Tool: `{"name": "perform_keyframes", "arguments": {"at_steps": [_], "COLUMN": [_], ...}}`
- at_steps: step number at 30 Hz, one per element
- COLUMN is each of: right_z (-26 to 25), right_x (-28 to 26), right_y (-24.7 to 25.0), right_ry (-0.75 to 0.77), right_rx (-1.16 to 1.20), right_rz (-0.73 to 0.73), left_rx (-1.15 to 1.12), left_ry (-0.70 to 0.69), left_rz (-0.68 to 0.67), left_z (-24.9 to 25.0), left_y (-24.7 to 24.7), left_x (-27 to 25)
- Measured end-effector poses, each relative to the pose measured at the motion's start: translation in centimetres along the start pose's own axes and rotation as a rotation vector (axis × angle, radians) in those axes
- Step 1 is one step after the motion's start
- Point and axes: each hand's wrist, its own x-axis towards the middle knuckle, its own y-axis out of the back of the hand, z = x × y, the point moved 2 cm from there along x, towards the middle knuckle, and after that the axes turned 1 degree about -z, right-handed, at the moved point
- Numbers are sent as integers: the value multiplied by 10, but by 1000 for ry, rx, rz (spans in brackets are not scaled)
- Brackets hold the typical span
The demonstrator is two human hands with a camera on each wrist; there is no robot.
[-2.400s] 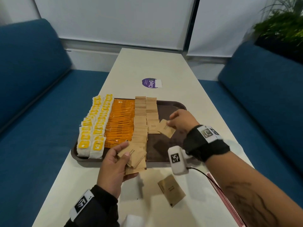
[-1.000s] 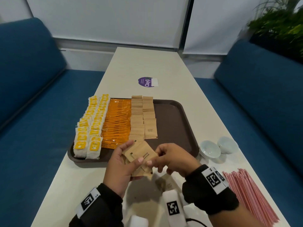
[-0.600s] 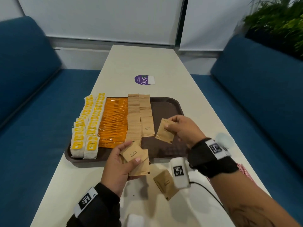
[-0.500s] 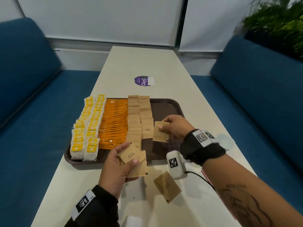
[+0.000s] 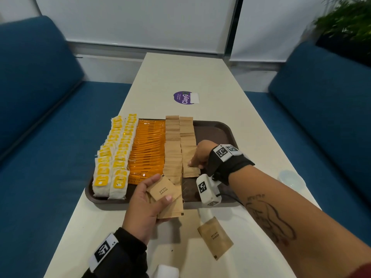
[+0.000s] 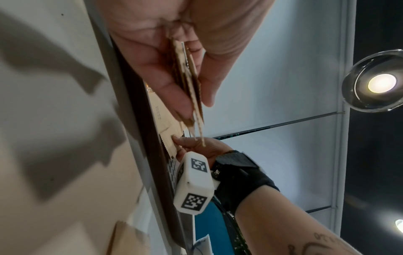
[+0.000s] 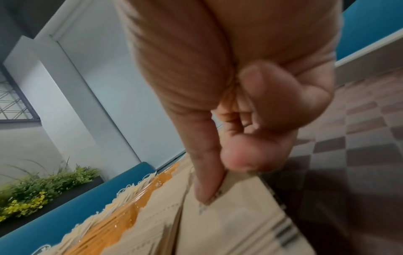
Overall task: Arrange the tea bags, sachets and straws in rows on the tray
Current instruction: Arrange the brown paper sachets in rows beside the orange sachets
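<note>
The brown tray (image 5: 220, 133) holds rows: yellow-tagged tea bags (image 5: 112, 157), orange sachets (image 5: 148, 149) and two rows of brown sugar sachets (image 5: 172, 149). My right hand (image 5: 195, 164) is low over the near end of the right brown row. Its index finger (image 7: 205, 181) lies on a brown sugar sachet (image 5: 190, 170), with the thumb at the sachet's edge and the other fingers curled. At the tray's near rim my left hand (image 5: 161, 188) grips a fanned stack of brown sugar sachets (image 5: 166, 197), seen edge-on as the stack (image 6: 189, 86) in the left wrist view.
One loose brown sachet (image 5: 215, 238) lies on the white table (image 5: 180, 73) near me. The tray's right half (image 7: 348, 155) is bare chequered floor. A blurred pale cup (image 5: 289, 179) sits right of the tray and a purple sticker (image 5: 185, 97) beyond it. Blue benches (image 5: 30, 87) flank the table.
My right hand took a sachet from the left hand's stack, carried it over the tray and lowered it onto the near end of the right brown row. The left hand stayed put.
</note>
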Motion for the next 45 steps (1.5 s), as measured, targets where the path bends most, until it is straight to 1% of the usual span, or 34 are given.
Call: {"name": "perform_keyframes", "arguments": {"at_steps": [4,6,9,12,13,15,17,22,27,33,37,38,40,42,43,45], "right_z": [4,4,3,7,10,18,27,45,55,61,59,59,58,56,55,50], "right_x": [-1,-4,-22,-54,-65,-82,-96,-116,-119,-120,-120,-120,-115,-105,-98,-83], "right_y": [0,1,6,4,1,-11,-26,-58,-76,-75,-55,-48,-31,-15,-9,-1], "right_ry": [0,40,187,345,384,418,416,388,370,358,340,336,352,380,379,345], "right_rx": [116,156,196,379,400,364,364,393,616,784,988,1006,933,754,642,448], "right_rz": [-6,52,140,82,60,31,17,47,81,155,145,160,234,311,328,305], "left_rx": [-3,0,-5,-28,-42,-69,-51,-1,89,119,100,90,87,95,92,79], "left_ry": [14,19,23,30,40,58,47,-42,-80,-68,-65,-62,-56,-53,-51,-46], "left_rz": [2,-2,0,5,2,-13,-27,-58,-100,-122,-102,-95,-78,-63,-52,-35], "left_z": [-2,-2,-1,3,4,5,4,-3,-11,-14,-11,-10,-6,-4,-3,-2], "left_y": [-3,-5,-6,-9,-10,-13,-15,-20,-25,-23,-19,-18,-14,-10,-7,-4], "left_x": [1,1,0,-2,-2,-3,-5,-10,-17,-21,-21,-21,-19,-17,-16,-14]}}
